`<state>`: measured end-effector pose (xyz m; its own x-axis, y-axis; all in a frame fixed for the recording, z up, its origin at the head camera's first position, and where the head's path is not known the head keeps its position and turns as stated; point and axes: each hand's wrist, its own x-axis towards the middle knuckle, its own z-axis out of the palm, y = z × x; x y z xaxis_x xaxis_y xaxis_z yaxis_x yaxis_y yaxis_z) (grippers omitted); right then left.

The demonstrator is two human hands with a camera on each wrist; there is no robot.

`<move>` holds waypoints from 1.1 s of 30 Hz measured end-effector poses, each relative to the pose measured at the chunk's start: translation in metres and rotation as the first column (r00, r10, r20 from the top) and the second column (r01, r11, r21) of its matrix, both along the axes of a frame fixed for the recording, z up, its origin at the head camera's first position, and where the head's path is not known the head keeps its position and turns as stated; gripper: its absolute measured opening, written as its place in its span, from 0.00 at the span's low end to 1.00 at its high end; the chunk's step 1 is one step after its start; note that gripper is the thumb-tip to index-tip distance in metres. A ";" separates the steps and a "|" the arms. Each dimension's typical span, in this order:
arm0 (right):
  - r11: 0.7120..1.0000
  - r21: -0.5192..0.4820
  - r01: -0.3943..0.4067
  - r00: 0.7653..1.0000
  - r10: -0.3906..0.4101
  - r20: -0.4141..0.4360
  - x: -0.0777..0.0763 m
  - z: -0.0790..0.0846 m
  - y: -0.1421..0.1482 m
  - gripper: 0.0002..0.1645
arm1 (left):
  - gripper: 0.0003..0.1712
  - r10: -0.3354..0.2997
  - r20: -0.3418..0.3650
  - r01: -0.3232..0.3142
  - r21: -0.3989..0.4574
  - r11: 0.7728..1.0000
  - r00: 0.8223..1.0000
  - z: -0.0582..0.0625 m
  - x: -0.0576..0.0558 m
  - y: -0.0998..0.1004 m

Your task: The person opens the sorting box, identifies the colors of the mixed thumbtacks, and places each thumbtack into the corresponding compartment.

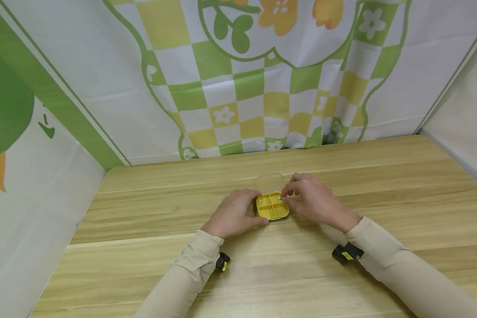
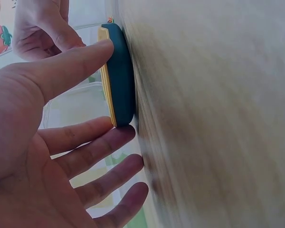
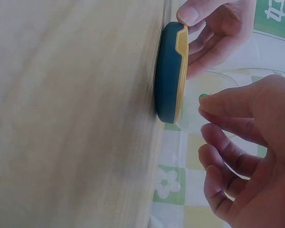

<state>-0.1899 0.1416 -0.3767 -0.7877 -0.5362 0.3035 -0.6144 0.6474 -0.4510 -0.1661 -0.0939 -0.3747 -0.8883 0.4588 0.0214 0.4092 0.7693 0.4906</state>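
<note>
A small pill box (image 1: 273,207) stands on the table, its yellow inside split into four compartments. Its clear lid (image 1: 268,180) is raised at the back. From the side, the outer shell (image 2: 121,76) is dark teal with a yellow rim. My left hand (image 1: 236,213) grips the box at its left side, thumb at the front and forefinger farther back. Over the back right compartment, my right hand (image 1: 312,201) pinches a tiny green piece (image 3: 203,96) between thumb and forefinger. Most of that piece is hidden by the fingertips. Whether the compartments hold anything is too small to tell.
The wooden table (image 1: 151,216) stretches around both hands. A checked green, yellow and white cloth (image 1: 238,92) hangs behind its back edge. White panels (image 1: 35,176) rise at the sides. Each wrist carries a black strap device (image 1: 222,261).
</note>
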 end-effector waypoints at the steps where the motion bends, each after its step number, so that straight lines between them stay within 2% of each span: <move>1: 1.000 0.002 0.005 1.000 -0.005 0.005 0.000 0.000 0.000 0.03 | 0.38 0.000 0.004 0.000 0.001 1.000 1.000 0.000 0.000 0.000; 11: 0.999 0.033 0.036 0.999 -0.037 0.026 -0.001 -0.001 0.001 0.04 | 0.36 -0.025 0.006 0.024 0.027 0.999 1.000 -0.002 -0.001 0.001; 33: 0.997 0.061 0.036 0.999 -0.037 0.015 -0.002 -0.004 0.001 0.04 | 0.37 -0.027 0.010 0.027 0.020 0.999 1.000 -0.001 -0.001 0.001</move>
